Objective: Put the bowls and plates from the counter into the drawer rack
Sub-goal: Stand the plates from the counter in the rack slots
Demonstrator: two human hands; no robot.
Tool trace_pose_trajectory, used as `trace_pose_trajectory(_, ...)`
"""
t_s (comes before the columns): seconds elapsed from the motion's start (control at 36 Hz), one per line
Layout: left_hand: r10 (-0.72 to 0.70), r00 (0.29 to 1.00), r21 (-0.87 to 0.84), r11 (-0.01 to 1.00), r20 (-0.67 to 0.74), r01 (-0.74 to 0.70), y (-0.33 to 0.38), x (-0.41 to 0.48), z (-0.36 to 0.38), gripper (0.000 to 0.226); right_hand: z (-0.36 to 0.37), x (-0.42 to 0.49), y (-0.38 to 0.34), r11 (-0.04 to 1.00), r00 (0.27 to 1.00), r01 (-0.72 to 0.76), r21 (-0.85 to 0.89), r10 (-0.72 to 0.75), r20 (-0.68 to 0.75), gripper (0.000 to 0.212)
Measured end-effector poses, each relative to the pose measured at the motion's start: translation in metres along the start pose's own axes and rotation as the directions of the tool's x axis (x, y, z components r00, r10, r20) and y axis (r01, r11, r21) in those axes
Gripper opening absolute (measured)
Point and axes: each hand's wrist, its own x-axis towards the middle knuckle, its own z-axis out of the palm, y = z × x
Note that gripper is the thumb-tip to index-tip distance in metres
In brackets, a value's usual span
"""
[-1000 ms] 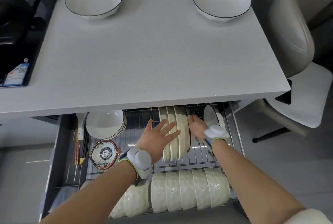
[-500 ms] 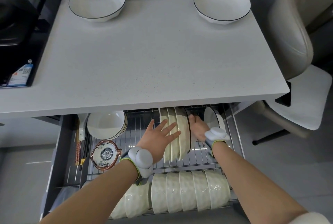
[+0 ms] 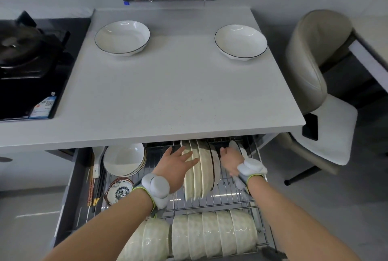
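Two white bowls with dark rims stand on the counter (image 3: 178, 97), one at the far left (image 3: 122, 38) and one at the far right (image 3: 240, 41). Below, the drawer rack (image 3: 231, 197) is pulled out. Several cream plates (image 3: 201, 168) stand upright in its wire slots. My left hand (image 3: 178, 163) lies flat with spread fingers against the left face of these plates. My right hand (image 3: 230, 161) sits on the plates' right side with fingers curled; what it grips is hidden. A row of cream bowls (image 3: 210, 233) lies on edge at the rack's front.
A stack of white bowls (image 3: 125, 158), a patterned small dish (image 3: 119, 191) and chopsticks (image 3: 91, 185) fill the drawer's left part. A black stove (image 3: 31, 67) is on the left of the counter. A beige chair (image 3: 315, 92) stands to the right.
My head has tilted up, so more of the counter and the back wall show. Both hands stay at the upright plates in nearly the same pose.
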Motion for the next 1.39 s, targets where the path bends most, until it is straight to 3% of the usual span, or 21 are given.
trace_pose_trajectory(0.14,0.016,0.999,-0.013,1.0,-0.04,-0.016,0.004,-0.011,-0.019,0.054,-0.019,-0.027,-0.007,0.999,1.0,0.0,0.044,0.0,0.002,0.038)
trace_pose_trajectory(0.19,0.012,0.998,-0.024,1.0,-0.054,-0.013,0.003,-0.014,-0.027,0.048,-0.029,-0.037,-0.012,0.986,1.0,0.004,0.166,-0.002,-0.01,0.037)
trace_pose_trajectory(0.31,-0.045,0.994,-0.152,0.988,-0.102,0.029,0.001,-0.018,-0.043,0.041,-0.058,-0.06,-0.025,0.918,0.985,-0.146,0.368,0.101,0.138,0.038)
trace_pose_trajectory(0.42,-0.13,0.972,-0.34,0.939,-0.195,0.057,-0.004,-0.015,-0.059,0.038,-0.083,-0.068,-0.031,0.883,1.0,-0.024,0.468,0.024,0.005,0.038)
trace_pose_trajectory(0.56,-0.196,0.941,-0.441,0.896,-0.275,0.058,-0.009,-0.004,-0.085,0.035,-0.11,-0.057,-0.039,0.836,0.982,0.109,0.537,-0.008,-0.186,0.04)
trace_pose_trajectory(0.78,-0.241,0.923,-0.526,0.849,-0.301,0.05,-0.022,0.034,-0.124,0.034,-0.146,-0.025,-0.063,0.75,0.978,0.085,0.655,0.061,-0.197,0.033)
trace_pose_trajectory(1.03,-0.384,0.877,-0.665,0.739,-0.289,0.104,-0.049,0.113,-0.166,0.031,-0.188,0.026,-0.105,0.653,0.976,0.094,0.752,0.091,-0.2,0.036)
trace_pose_trajectory(1.17,-0.473,0.839,-0.759,0.64,-0.268,0.118,-0.063,0.159,-0.191,0.03,-0.205,0.058,-0.128,0.61,0.968,0.125,0.782,0.097,-0.23,0.04)
trace_pose_trajectory(1.33,-0.576,0.812,-0.933,0.334,-0.093,0.13,-0.069,0.215,-0.216,0.033,-0.221,0.103,-0.144,0.473,0.959,0.122,0.873,0.172,-0.228,0.032)
trace_pose_trajectory(1.39,-0.587,0.809,-0.978,0.186,-0.032,0.097,-0.065,0.226,-0.224,0.034,-0.224,0.109,-0.143,0.424,0.963,0.098,0.901,0.188,-0.193,0.028)
